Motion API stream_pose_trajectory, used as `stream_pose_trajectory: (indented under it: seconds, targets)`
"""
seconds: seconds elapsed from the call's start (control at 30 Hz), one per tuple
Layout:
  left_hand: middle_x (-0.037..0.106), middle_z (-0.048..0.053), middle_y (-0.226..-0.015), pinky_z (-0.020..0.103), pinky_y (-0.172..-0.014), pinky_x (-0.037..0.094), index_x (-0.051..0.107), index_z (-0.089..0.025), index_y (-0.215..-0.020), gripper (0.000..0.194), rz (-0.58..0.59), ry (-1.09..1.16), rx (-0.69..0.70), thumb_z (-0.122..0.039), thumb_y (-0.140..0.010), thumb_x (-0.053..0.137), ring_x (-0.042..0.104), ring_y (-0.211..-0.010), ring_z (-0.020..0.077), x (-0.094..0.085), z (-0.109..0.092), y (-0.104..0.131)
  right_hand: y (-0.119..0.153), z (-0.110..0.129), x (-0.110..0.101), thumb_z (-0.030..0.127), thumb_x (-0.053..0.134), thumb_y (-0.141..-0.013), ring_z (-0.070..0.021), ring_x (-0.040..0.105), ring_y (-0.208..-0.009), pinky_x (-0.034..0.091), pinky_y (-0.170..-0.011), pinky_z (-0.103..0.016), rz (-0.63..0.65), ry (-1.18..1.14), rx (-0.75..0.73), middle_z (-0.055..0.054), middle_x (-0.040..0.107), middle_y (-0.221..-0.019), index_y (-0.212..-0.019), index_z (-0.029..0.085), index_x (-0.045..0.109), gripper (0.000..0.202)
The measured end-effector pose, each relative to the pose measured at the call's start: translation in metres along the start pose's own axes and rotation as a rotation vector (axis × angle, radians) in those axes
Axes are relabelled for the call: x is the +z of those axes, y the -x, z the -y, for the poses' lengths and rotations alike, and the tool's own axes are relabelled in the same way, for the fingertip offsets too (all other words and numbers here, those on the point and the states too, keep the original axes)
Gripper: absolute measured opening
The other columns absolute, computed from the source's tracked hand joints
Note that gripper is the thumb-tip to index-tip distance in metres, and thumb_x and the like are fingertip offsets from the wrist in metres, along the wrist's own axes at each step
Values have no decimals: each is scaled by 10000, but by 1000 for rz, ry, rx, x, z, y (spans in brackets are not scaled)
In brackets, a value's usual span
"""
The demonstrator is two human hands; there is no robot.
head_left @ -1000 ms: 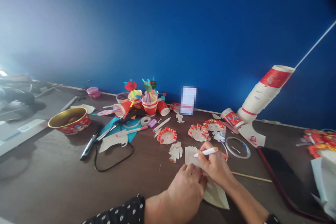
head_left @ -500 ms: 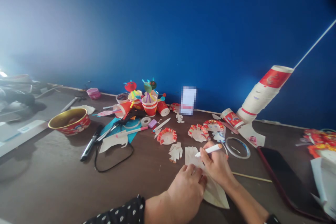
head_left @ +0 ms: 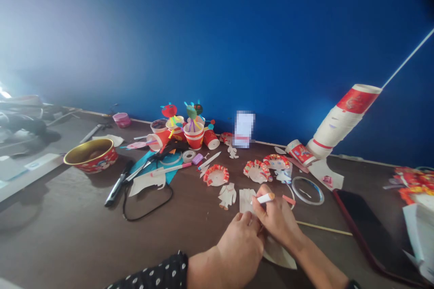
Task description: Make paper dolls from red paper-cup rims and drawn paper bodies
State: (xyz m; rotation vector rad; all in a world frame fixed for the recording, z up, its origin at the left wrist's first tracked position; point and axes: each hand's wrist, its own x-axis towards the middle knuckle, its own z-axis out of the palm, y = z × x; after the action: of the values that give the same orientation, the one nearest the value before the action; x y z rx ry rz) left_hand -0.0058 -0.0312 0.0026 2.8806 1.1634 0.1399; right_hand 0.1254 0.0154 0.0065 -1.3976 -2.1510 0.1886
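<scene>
A white marker pen (head_left: 265, 198) with an orange end is gripped in my right hand (head_left: 276, 216), its tip side down over a pale piece of paper (head_left: 247, 196). My left hand (head_left: 240, 244) presses on the same paper, fingers bent and close together. The paper's curved lower end shows below my hands; its middle is covered by them. Just left of it lies a small white paper figure cutout (head_left: 227, 196). Beyond my hands are paper pieces with red-and-white rolled rims, one on the left (head_left: 216, 176) and another nearer the centre (head_left: 257, 171).
A gold-lined red bowl (head_left: 91, 157), a knife-like grey tool (head_left: 118, 187) and scissors (head_left: 139, 167) lie left. Red paper cups (head_left: 194, 137) stand at the back. On the right are a tape ring (head_left: 308, 190), a thin stick (head_left: 323, 228), a dark phone (head_left: 373, 230) and a leaning cup stack (head_left: 342, 122).
My right hand has turned and shifted slightly left, so the marker points more away from me and less of it shows. My left hand stays on the paper.
</scene>
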Motion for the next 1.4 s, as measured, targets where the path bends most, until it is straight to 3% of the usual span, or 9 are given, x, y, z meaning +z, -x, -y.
stream_pose_trajectory:
  seconds: [0.2,0.43,1.4]
  targets:
    - [532,84,-957,322,-726,372,504,-127,-1017,254,-26,14,-7,-243,-802,435,445,-872,212,1,0,1,-4,-3,-2,316,387,-826,-155,571,-519,399,-495,-235,-113,-113,67,-3,574,-539,-697,207,432,174]
    - [526,87,-960,328,-728,375,481,-122,-1057,278,-46,10,-4,-232,-815,401,439,-876,212,3,0,1,-9,0,4,347,362,-845,-159,587,-549,403,-477,-227,-2,-231,97,-17,601,-577,-716,202,442,210]
    - [525,88,-952,325,-712,378,488,-110,-1049,283,-41,11,-1,-225,-797,431,446,-862,216,2,0,1,-8,-1,6,336,351,-832,-160,585,-545,394,-502,-234,3,-171,108,-8,592,-568,-738,198,456,197]
